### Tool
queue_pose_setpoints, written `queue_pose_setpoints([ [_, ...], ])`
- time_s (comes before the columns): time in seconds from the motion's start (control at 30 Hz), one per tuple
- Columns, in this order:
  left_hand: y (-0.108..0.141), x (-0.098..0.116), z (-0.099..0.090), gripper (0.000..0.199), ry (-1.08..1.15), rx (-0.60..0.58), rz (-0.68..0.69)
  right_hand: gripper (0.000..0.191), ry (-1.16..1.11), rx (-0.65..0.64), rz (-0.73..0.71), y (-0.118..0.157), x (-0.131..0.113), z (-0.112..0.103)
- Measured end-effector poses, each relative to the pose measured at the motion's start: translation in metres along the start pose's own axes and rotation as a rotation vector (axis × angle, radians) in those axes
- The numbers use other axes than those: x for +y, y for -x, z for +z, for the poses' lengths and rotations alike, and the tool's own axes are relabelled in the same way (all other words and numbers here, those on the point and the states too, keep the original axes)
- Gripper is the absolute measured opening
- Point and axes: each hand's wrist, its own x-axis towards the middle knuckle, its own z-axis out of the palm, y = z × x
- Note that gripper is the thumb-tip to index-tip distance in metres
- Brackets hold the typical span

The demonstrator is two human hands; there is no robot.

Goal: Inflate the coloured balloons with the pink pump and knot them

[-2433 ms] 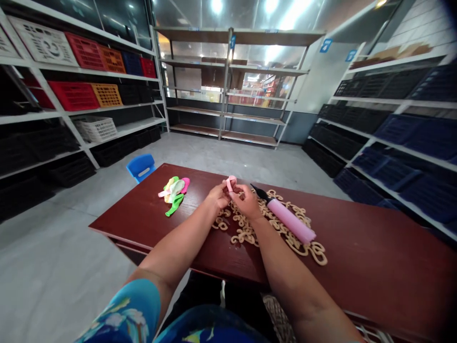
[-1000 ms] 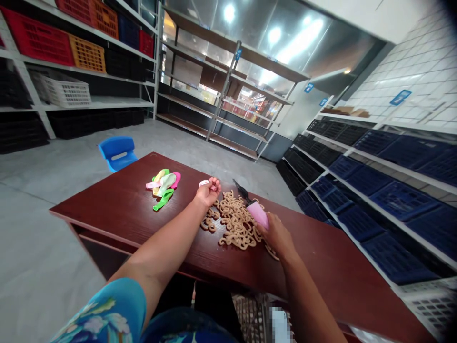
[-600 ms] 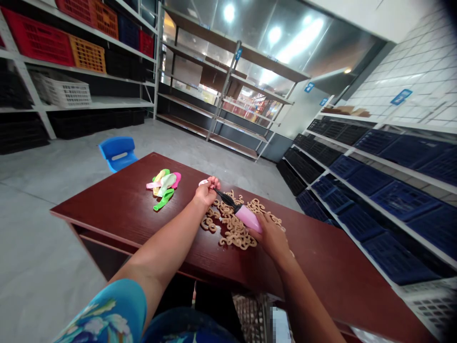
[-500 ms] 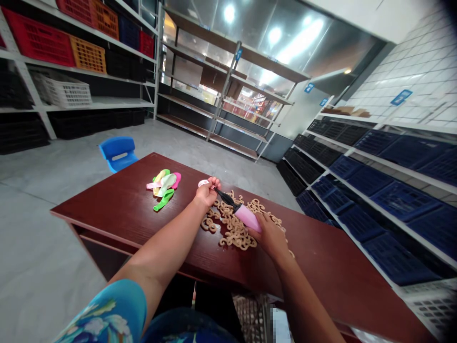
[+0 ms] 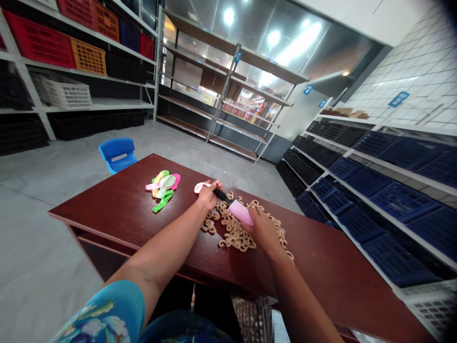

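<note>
My left hand (image 5: 208,195) is closed around a pale pink balloon (image 5: 200,186), whose body sticks out past the fingers on the left. The black nozzle (image 5: 222,195) of a pink hand pump (image 5: 241,212) reaches into that hand; its tip is hidden by the fingers. My right hand (image 5: 260,227) wraps round the pump's pink body. Beneath the pump and hands lies a spread of tan curled pieces (image 5: 237,236) on the dark red table (image 5: 117,209). Several limp balloons (image 5: 166,183), green, yellow, white and pink, lie in a pile to the left.
A blue chair (image 5: 117,153) stands beyond the table's left back edge. Shelves with red, orange and white crates (image 5: 67,91) line the left; racks of dark blue and black crates (image 5: 405,205) line the right. A metal shelf unit (image 5: 217,109) stands at the back.
The pump has moved left and slightly up, with its nozzle further into my left hand. More of the pale pink balloon now shows left of my fingers.
</note>
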Motion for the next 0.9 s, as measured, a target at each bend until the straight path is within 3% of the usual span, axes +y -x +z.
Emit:
queue_pose_setpoints([
  [0.17, 0.000, 0.018, -0.003, 0.005, 0.048, -0.060, -0.150, 0.042, -0.006, 0.008, -0.035, -0.010, -0.002, 0.005],
  [0.33, -0.006, 0.026, -0.008, 0.019, 0.053, -0.098, -0.224, 0.046, -0.022, 0.017, -0.106, -0.018, 0.000, 0.010],
  [0.5, -0.015, 0.031, -0.006, 0.041, 0.064, -0.014, -0.069, 0.054, 0.002, -0.012, -0.142, -0.040, -0.005, 0.013],
  [0.67, -0.012, 0.043, -0.004, 0.048, 0.113, 0.001, 0.136, 0.053, 0.037, 0.038, -0.082, -0.057, -0.003, 0.021],
  [0.9, -0.007, 0.044, -0.005, 0.050, 0.042, -0.080, 0.152, 0.033, -0.018, 0.091, -0.087, -0.052, 0.000, 0.041],
])
